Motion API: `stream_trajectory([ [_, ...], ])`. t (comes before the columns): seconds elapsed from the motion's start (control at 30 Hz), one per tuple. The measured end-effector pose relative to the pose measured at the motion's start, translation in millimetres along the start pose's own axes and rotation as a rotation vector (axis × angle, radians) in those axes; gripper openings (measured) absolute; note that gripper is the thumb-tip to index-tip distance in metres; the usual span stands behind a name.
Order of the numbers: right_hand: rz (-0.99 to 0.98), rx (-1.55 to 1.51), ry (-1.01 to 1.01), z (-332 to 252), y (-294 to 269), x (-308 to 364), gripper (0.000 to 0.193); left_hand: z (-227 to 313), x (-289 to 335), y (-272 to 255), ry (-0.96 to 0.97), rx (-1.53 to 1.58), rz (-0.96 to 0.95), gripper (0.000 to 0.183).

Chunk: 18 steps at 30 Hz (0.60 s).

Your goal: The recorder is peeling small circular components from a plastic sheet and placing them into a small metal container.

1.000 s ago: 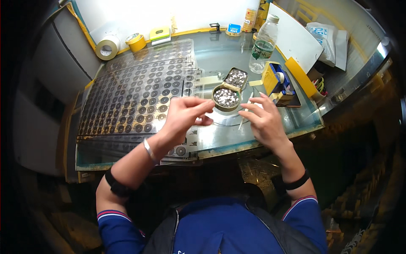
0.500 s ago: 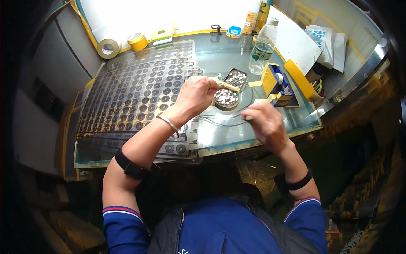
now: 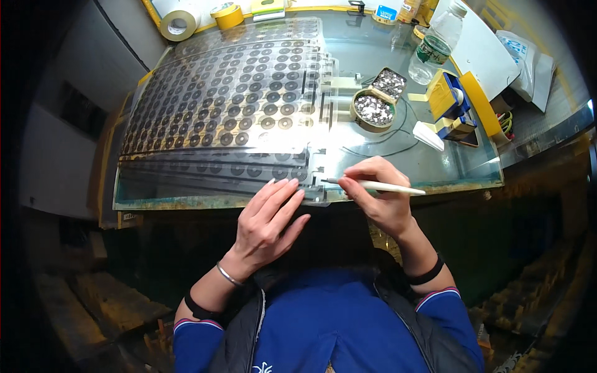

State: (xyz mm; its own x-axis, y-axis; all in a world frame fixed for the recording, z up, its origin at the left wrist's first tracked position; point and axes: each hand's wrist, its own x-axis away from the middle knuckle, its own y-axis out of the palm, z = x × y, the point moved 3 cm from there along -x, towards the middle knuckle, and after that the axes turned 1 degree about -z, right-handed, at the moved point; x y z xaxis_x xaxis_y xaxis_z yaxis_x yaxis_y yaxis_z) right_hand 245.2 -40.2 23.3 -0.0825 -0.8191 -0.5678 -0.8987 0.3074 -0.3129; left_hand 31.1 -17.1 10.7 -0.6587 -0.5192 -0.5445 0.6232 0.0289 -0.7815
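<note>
My left hand lies open at the near edge of the clear film sheets, which carry rows of dark ring shapes. Its fingers are stretched out, with the tips on the lowest sheet. Just to the right, my right hand pinches a slim white-handled tool like a pen. The tool's thin dark tip points left, at the sheets' right border; whether it touches cannot be told. Beyond my right hand, a round tin and its open lid both hold small silvery and dark bits.
A blue and yellow tape dispenser and a folded white piece lie to the right. Behind them stand a clear bottle and a small blue-labelled tub. Tape rolls sit at the far left. The glass tabletop's edge runs nearby.
My left hand has come from the tin to the sheets' near edge, its fingers uncurled. My right hand has moved left, closer to it, and the white-handled tool now shows. The whole view has shifted.
</note>
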Motion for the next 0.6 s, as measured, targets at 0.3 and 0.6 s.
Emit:
stream_trajectory([
  [0.3,-0.19,0.266,-0.205,7,-4,10,0.02,9,3,13,0.029,0.023,0.052,0.045],
  [0.6,-0.213,0.17,-0.257,3,0,19,0.02,8,-1,16,-0.006,0.027,0.065,0.044],
])
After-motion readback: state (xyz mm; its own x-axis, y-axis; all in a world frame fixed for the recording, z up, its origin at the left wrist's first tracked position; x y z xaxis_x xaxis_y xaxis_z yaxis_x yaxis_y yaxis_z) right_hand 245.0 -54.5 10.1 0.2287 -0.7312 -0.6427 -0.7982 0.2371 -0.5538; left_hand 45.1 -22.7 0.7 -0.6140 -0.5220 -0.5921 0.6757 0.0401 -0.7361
